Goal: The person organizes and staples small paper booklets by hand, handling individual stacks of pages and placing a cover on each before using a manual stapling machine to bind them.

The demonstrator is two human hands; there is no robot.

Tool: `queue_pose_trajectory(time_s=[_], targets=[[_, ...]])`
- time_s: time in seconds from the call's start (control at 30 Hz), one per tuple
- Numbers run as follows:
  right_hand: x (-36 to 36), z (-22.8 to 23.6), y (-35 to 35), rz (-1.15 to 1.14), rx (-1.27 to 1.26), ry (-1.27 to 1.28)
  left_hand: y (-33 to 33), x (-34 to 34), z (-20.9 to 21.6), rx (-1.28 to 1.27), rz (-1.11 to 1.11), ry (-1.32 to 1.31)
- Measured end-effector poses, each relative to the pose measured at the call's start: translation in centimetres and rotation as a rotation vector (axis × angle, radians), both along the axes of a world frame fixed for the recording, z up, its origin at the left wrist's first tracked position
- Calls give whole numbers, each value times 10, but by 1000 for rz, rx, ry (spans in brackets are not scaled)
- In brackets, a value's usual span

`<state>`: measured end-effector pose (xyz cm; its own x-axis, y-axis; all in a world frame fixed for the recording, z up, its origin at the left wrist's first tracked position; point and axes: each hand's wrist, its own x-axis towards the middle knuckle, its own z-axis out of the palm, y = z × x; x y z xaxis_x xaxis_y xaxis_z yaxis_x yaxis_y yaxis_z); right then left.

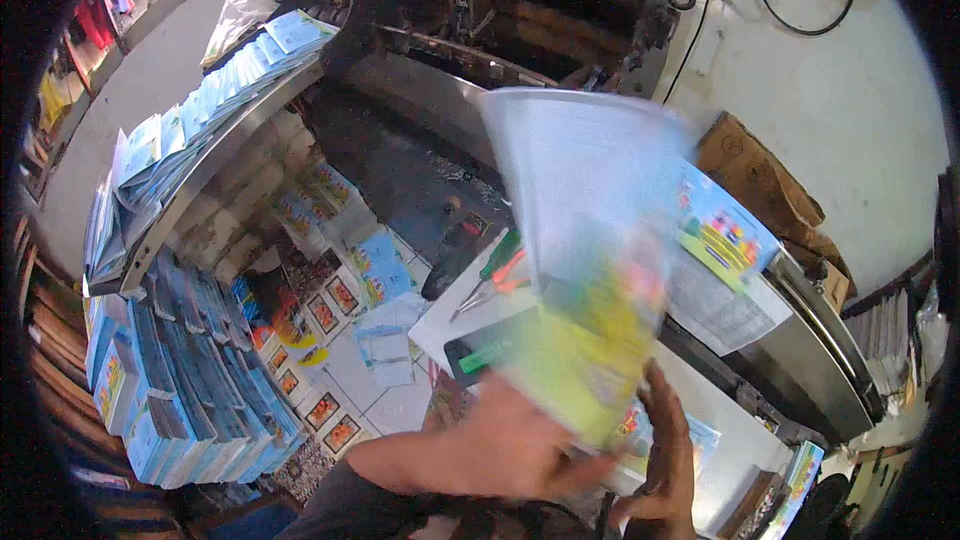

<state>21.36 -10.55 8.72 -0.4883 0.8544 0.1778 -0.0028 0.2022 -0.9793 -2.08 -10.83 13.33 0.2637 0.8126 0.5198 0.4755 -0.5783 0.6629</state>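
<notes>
A blue-white and yellow-green printed booklet [590, 240], blurred by motion, stands fanned upward in front of me. My left hand [500, 445] is closed on its lower end; the fingers are partly smeared. My right hand [662, 450] is just right of the booklet's lower edge, fingers stretched upward and apart. Whether it touches the paper I cannot tell. Behind the booklet, another printed cover [725, 230] and a printed sheet [735, 310] lie on the metal machine's edge. More printed paper [700, 440] shows on the white tabletop [750, 430] below my right hand.
Many light-blue booklets [215, 100] lean in a row along a metal rail. Below are stacked booklet bundles [190, 380]. An orange-handled tool [510, 270] and a green cutter [485, 357] lie left of the booklet. A dark machine [400, 140] and cardboard [755, 175] stand behind.
</notes>
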Motion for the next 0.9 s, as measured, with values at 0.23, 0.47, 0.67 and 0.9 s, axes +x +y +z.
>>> queue_pose_trajectory(time_s=[0.23, 0.47, 0.67, 0.9], targets=[[-4, -32, -18, -448, -566, 204, -14, 44, -47, -162, -117, -76], [80, -30, 13, -769, -207, -161, 38, -51, -66, -167, 532, -143], [127, 88, 107, -1084, 413, -668, 83, -151, -203, -646, 956, -59], [86, 74, 266, -903, 1225, -1094, 82, -132, -198, -756, 987, -33]])
